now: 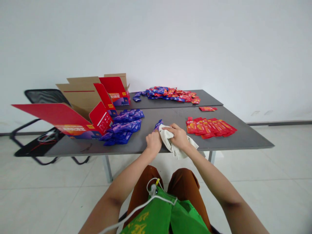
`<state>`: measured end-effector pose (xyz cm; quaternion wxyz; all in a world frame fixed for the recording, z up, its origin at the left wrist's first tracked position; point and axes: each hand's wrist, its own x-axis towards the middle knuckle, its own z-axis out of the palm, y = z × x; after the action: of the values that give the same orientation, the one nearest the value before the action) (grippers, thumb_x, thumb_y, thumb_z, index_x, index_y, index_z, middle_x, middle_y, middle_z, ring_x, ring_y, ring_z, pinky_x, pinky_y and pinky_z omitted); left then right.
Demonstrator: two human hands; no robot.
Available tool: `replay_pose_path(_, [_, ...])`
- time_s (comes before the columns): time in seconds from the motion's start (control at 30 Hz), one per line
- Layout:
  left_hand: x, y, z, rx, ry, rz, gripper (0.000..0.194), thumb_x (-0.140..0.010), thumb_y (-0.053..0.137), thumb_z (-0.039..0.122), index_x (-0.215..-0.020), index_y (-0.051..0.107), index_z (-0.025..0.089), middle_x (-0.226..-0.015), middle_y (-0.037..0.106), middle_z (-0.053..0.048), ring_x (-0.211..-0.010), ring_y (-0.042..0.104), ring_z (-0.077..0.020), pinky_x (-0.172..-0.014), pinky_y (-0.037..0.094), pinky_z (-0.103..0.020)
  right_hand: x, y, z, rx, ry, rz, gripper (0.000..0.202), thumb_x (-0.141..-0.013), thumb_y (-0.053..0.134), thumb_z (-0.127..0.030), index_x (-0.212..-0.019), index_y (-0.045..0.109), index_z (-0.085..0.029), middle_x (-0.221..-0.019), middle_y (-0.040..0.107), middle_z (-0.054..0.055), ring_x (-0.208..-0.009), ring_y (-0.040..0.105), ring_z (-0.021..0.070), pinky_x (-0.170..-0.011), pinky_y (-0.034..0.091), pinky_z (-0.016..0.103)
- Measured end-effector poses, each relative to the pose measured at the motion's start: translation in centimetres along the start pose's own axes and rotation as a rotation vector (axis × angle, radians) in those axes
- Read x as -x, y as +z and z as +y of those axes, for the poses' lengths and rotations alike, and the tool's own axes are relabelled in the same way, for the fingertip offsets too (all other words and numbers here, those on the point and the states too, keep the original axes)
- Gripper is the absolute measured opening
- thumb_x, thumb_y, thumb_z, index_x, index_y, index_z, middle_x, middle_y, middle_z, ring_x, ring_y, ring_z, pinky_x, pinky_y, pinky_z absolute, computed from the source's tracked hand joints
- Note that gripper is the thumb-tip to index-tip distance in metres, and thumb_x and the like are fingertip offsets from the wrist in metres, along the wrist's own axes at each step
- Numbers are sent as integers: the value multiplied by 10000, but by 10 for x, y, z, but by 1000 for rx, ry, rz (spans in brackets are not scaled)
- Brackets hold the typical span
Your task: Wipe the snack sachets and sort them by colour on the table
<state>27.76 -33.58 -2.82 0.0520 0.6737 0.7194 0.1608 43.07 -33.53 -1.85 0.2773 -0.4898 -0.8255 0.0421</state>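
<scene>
Near the table's front edge, my left hand [154,141] is closed on a blue packet [158,124], whose top end sticks up beyond the fingers. Close on its right, my right hand [179,137] grips a white cloth [168,138]. The cloth touches the packet and drapes down past the table edge. To the left lie overlapping stacks of blue packets [123,127]. A fanned row of red packets [211,127] lies to the right.
Open red cartons [73,126] stand at the left with flaps raised. A mixed heap of red and blue packets [173,94] lies at the back of the grey table [253,141]. One red packet [207,109] is alone at the right. A chair [36,143] stands far left.
</scene>
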Motion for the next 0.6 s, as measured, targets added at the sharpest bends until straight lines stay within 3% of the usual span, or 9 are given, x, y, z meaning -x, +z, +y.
replay_pose_path(0.07, [-8,-4,-13,126,-48,59,338,-917,354,213,-1079,630,103,-921,688,-205,-958,660,-299,-834,481,-399,1,5,2,-31,-58,-6,480,-857,476,-150,-1302,573,-301,-1123,573,45,-977,564,168,-834,425,236])
replay_pose_path(0.13, [-16,-6,-28,398,-115,30,305,-909,389,214,-1044,646,122,-930,700,-171,-971,659,-270,-838,490,-369,0,11,3,-52,-135,-49,472,-865,475,-158,-1299,572,-318,-1141,572,39,-1003,558,167,-843,419,237])
replay_pose_path(0.27, [-28,-3,-54,892,-257,-254,271,-891,397,143,-985,649,110,-746,699,-76,-739,691,-181,-725,547,-315,-10,24,0,-15,-269,-221,492,-852,502,-159,-1295,564,-363,-1176,574,16,-1041,551,162,-854,407,230])
replay_pose_path(0.37, [-29,2,-62,1119,-317,-382,212,-892,417,117,-959,617,106,-695,677,-48,-608,675,-133,-706,567,-311,-25,31,0,58,-207,-286,470,-876,486,-201,-1306,544,-384,-1195,578,12,-1049,557,167,-836,411,231])
replay_pose_path(0.47, [-30,3,-63,1191,-348,-436,144,-902,443,119,-976,566,114,-750,680,-65,-610,686,-131,-730,573,-327,-44,34,6,141,-92,-315,402,-901,463,-272,-1265,569,-406,-1184,596,7,-1008,588,178,-805,427,249])
replay_pose_path(0.6, [-34,0,-57,1075,-378,-438,127,-905,413,98,-955,530,105,-717,673,-80,-593,686,-145,-722,579,-346,-67,35,14,252,59,-303,325,-898,456,-288,-1145,653,-363,-1118,627,35,-956,617,199,-770,437,269])
